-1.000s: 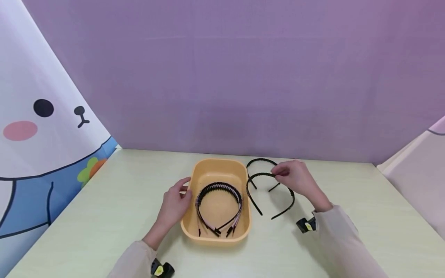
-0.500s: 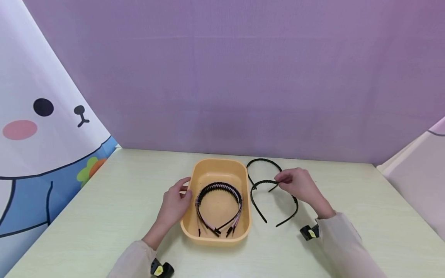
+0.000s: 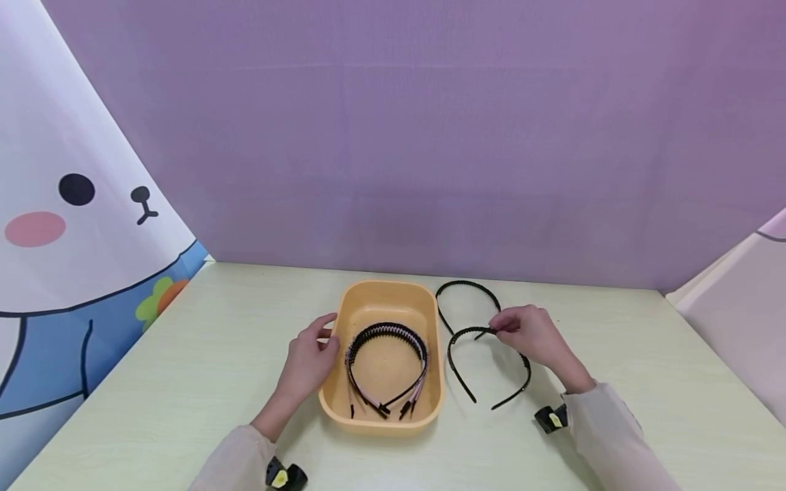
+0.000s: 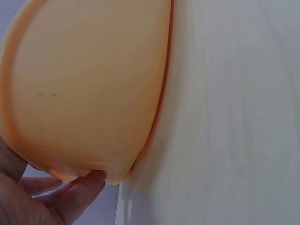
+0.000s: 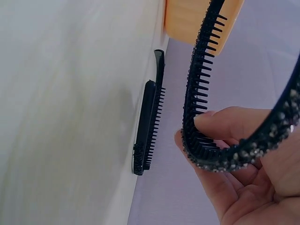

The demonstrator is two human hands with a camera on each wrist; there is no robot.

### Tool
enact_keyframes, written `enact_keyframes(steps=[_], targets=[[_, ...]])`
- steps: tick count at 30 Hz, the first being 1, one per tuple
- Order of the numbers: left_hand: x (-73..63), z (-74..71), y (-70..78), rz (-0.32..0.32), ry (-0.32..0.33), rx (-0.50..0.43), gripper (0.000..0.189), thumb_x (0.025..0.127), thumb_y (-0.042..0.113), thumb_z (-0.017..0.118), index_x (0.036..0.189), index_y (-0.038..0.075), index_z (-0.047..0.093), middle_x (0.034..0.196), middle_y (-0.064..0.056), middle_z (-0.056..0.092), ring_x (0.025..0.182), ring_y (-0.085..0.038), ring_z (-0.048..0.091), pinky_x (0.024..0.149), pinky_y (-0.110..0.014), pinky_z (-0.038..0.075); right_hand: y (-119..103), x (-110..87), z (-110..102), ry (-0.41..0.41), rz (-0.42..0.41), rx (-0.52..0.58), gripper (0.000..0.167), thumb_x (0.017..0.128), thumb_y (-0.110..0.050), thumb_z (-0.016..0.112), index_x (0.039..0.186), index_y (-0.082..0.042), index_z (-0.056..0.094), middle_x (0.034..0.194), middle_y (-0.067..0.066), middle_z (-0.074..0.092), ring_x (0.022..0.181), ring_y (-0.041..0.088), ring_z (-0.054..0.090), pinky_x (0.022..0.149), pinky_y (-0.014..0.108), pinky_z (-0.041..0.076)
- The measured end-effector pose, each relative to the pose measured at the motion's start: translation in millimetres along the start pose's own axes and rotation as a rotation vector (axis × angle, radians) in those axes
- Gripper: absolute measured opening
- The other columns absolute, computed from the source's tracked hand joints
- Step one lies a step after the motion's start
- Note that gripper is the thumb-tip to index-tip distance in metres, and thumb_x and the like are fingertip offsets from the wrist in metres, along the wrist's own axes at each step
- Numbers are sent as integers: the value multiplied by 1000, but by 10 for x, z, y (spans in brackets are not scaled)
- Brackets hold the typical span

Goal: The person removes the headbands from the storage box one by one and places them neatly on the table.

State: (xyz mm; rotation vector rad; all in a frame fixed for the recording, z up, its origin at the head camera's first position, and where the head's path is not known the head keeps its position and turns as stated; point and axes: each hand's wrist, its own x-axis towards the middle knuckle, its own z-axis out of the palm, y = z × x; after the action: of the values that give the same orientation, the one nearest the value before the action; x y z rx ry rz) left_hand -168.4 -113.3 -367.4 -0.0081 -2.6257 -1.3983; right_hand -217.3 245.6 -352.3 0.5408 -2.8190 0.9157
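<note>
A yellow-orange plastic basin (image 3: 393, 424) stands on the table, with several black and pinkish toothed headbands (image 3: 387, 330) nested inside. My left hand (image 3: 309, 358) rests against the basin's left side; in the left wrist view its fingers (image 4: 79, 194) touch the outer wall. To the right of the basin, my right hand (image 3: 533, 334) pinches a black toothed headband (image 3: 454, 367) near its top, ends toward me. Beaded trim covers that headband's outer face in the right wrist view. Behind it, another black headband (image 3: 468, 283) lies on the table, partly hidden by my right hand.
The pale table (image 3: 245, 327) reaches back to a purple cloth backdrop (image 3: 430, 136). A printed cartoon cloth (image 3: 92, 273) hangs at the left, and pale cloth (image 3: 737, 314) edges the right side.
My right hand has drawn the pinched headband toward me and slightly right, away from the basin and the headband behind. The left hand and basin have stayed put.
</note>
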Motion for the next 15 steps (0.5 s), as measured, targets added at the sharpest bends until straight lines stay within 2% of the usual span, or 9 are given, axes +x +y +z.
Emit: enact_keyframes(steps=[15], targets=[[27, 16, -27, -11, -3, -1, 43, 92, 11, 51, 134, 2, 52, 107, -21, 66, 86, -24, 67, 68, -33, 55, 156, -64, 4, -14, 7, -3, 14, 79, 2, 66, 89, -5, 73, 85, 7, 73, 77, 18, 68, 65, 21, 52]])
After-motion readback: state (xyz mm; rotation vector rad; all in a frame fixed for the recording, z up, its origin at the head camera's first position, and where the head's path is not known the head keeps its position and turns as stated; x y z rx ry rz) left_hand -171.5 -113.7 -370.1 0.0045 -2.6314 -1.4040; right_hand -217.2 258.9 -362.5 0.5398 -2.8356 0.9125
